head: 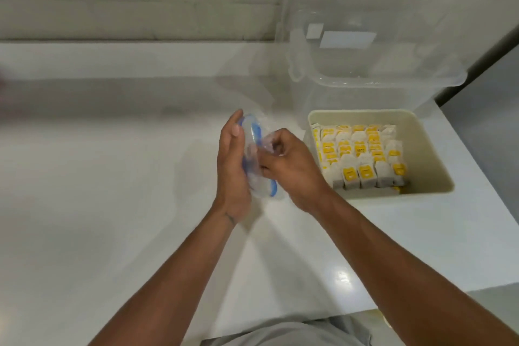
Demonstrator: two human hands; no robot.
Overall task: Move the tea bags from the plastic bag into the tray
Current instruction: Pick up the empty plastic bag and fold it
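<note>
A clear plastic bag (pixel 256 149) with a blue zip strip is crumpled between my two hands above the white counter. My left hand (pixel 231 166) presses flat against its left side with the fingers straight. My right hand (pixel 289 166) grips the bag's right side with curled fingers. No tea bags show inside the bag. To the right stands a cream tray (pixel 429 149), and several rows of tea bags (pixel 362 154) with yellow tags stand upright in it, filling its left part.
A large clear plastic container (pixel 365 45) stands behind the tray against the tiled wall. The white counter (pixel 112 177) stretches to the left; its right edge runs just past the tray, and its front edge lies near my body.
</note>
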